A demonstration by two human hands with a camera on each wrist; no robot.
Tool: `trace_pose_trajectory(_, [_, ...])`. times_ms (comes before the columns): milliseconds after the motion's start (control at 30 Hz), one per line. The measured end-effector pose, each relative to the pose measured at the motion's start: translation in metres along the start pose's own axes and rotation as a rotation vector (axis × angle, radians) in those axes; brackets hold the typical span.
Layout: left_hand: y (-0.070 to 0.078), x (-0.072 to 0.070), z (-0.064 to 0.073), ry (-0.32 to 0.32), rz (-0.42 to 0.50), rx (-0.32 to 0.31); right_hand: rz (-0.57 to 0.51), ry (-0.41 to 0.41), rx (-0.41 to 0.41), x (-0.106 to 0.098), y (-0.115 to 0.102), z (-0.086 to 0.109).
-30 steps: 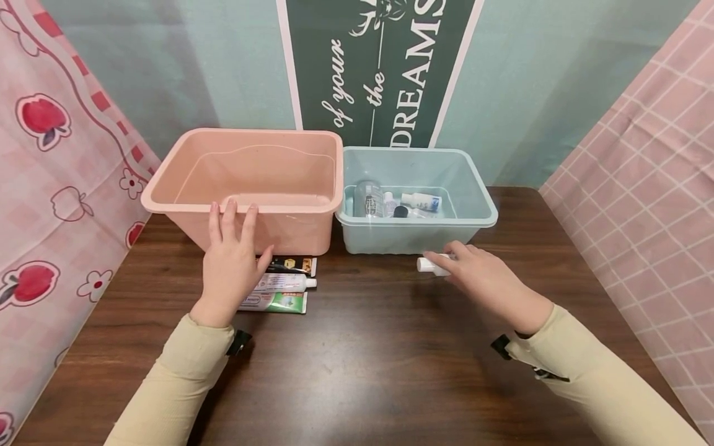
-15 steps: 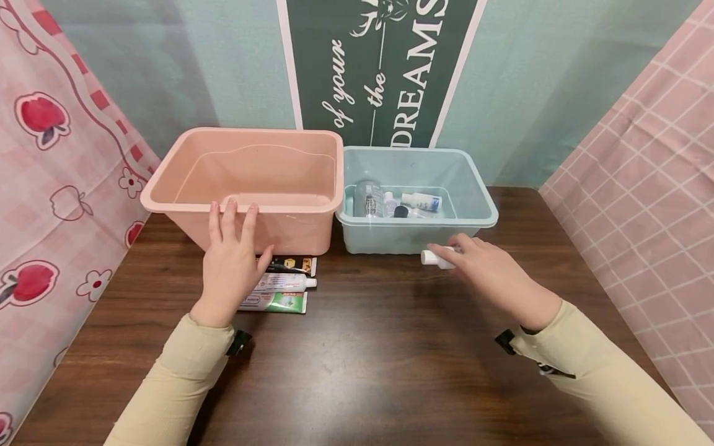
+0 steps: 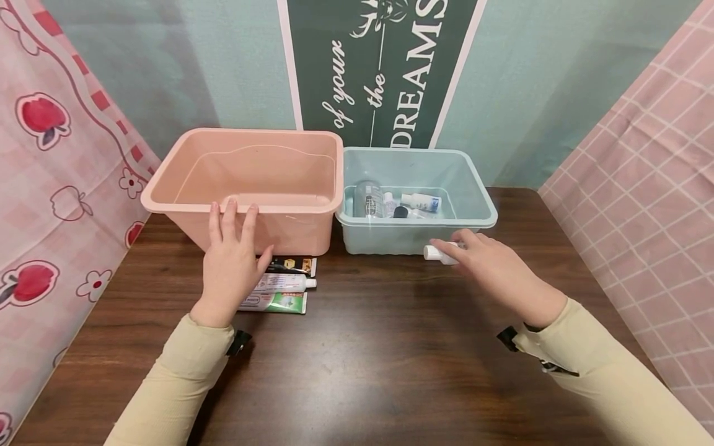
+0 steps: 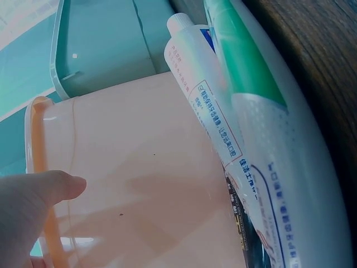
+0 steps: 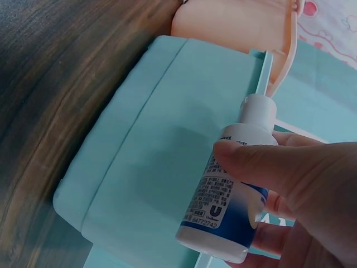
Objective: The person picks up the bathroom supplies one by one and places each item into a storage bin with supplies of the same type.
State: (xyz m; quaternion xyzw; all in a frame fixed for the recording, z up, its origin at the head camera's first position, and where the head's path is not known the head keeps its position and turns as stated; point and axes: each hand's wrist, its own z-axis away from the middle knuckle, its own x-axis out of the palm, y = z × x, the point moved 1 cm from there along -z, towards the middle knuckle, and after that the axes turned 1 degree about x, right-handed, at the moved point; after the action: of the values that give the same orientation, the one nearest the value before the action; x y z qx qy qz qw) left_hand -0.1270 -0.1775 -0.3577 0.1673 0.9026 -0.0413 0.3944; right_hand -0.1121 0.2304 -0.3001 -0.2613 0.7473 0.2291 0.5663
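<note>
My right hand point(image 3: 491, 266) holds a small white bottle point(image 3: 439, 253) just in front of the blue bin point(image 3: 415, 238). In the right wrist view the thumb lies across the bottle point(image 5: 223, 195), which has a white cap and a blue-and-white label. My left hand point(image 3: 230, 266) rests on the front rim of the pink bin point(image 3: 295, 229), its fingers extended. Beside that hand lie a black tube point(image 3: 298, 265), a white toothpaste tube point(image 3: 284, 283) and a green-and-white toothpaste tube point(image 3: 287, 302). The hand and wrist partly cover them in the head view.
Inside the blue bin lie a clear bottle point(image 3: 368, 199), a white bottle point(image 3: 421, 202) and other small bottles. Both bins stand side by side at the back of the wooden table point(image 3: 357, 371). Patterned cloths point(image 3: 641, 155) hang around the table.
My right hand has risen a little with the white bottle, moving slightly right and toward the blue bin's front. The left hand stays on the pink bin's rim.
</note>
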Motion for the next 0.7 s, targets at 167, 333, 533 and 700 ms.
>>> trace_pose_trajectory(167, [0.0003,0.0004,0.0007,0.003,0.002,-0.001,-0.011,-0.004,0.003,-0.0013,0.0004,-0.0002])
trace_pose_trajectory(333, [0.0008,0.001,0.0008,0.002,0.002,-0.001,-0.017,-0.018,0.019,-0.0038,0.0002,-0.0012])
trace_pose_trajectory(533, [0.0012,0.0015,0.0008,-0.001,-0.003,-0.004,-0.03,-0.047,0.034,-0.0046,0.0008,-0.0019])
trace_pose_trajectory(700, [0.0014,0.0018,0.0009,0.008,-0.001,-0.004,-0.021,-0.041,0.028,-0.0058,0.0031,-0.0024])
